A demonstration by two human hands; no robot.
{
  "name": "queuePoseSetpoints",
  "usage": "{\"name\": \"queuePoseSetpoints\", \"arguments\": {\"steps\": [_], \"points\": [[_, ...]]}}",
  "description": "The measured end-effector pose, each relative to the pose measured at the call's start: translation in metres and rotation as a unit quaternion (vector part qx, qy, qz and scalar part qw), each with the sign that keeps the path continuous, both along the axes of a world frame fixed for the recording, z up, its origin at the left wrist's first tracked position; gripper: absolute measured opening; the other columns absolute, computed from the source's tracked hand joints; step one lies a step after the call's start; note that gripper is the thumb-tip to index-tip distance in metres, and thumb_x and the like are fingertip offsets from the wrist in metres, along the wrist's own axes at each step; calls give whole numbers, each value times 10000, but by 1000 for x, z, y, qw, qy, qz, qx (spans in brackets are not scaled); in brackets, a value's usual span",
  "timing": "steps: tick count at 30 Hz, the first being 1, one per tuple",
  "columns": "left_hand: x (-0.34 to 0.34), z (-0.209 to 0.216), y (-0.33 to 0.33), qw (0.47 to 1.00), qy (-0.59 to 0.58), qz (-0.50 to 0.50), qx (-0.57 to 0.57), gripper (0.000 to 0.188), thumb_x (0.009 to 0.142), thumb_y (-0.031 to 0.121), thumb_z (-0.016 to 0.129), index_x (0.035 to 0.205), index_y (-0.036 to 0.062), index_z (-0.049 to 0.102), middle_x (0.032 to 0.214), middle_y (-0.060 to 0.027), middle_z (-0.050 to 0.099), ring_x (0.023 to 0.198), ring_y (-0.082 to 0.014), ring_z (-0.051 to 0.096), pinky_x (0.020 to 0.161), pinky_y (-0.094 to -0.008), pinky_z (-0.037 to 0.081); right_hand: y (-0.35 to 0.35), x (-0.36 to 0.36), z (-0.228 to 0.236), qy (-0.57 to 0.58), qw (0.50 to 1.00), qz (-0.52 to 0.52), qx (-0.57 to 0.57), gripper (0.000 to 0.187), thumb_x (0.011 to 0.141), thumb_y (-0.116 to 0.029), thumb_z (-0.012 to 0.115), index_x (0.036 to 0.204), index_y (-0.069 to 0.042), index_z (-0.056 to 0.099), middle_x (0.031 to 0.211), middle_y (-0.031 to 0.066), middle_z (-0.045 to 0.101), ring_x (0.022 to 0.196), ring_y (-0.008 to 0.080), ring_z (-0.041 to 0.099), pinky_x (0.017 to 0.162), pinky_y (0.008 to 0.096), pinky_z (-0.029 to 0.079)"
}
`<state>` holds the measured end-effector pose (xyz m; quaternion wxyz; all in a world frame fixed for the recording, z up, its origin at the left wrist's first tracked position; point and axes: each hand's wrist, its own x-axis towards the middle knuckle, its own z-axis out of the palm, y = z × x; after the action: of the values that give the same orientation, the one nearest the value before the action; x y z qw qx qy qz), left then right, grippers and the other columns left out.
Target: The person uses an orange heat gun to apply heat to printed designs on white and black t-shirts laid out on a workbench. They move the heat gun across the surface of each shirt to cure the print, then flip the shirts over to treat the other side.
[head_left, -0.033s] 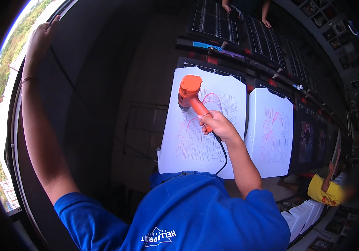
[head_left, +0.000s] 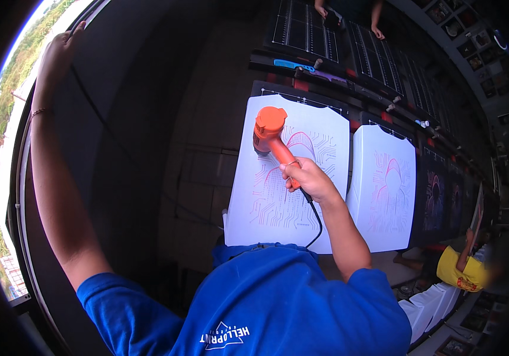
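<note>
My right hand is wrapped round the handle of an orange heat gun. Its dark nozzle points down over the upper left of a white T-shirt, which lies on a black printing board. Thin circuit-like lines and red arcs are printed on the shirt. From the handle's end a black cord hangs toward my body. Far to the left, my left hand is raised at the window edge, its fingers closed round a black cable; part of the grip is hidden.
A second printed white T-shirt lies on the board to the right. Across a rail holding a blue tool are more black boards, with another person's hands above them. Someone in a yellow shirt is at lower right.
</note>
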<state>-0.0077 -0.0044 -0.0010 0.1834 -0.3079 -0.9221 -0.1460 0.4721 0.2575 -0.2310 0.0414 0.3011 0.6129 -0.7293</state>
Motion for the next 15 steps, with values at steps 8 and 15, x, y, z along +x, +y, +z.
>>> {"name": "queuePoseSetpoints", "arguments": {"steps": [8, 15], "points": [[-7, -1, -5, 1000, 20, -6, -1, 669, 934, 589, 471, 720, -43, 497, 573, -108, 457, 566, -196, 456, 602, -372, 401, 5, 6, 2, -11, 999, -14, 41, 339, 885, -308, 633, 971, 17, 583, 801, 40, 580, 650, 98, 585, 556, 237, 487], [-8, -4, -10, 999, 15, -27, 10, 666, 931, 595, 469, 755, -45, 525, 603, -110, 477, 600, -190, 483, 628, -370, 412, 7, 22, 20, -43, 999, 6, 26, 324, 890, -298, 633, 968, 13, 584, 801, 36, 584, 651, 96, 594, 557, 237, 490]]}}
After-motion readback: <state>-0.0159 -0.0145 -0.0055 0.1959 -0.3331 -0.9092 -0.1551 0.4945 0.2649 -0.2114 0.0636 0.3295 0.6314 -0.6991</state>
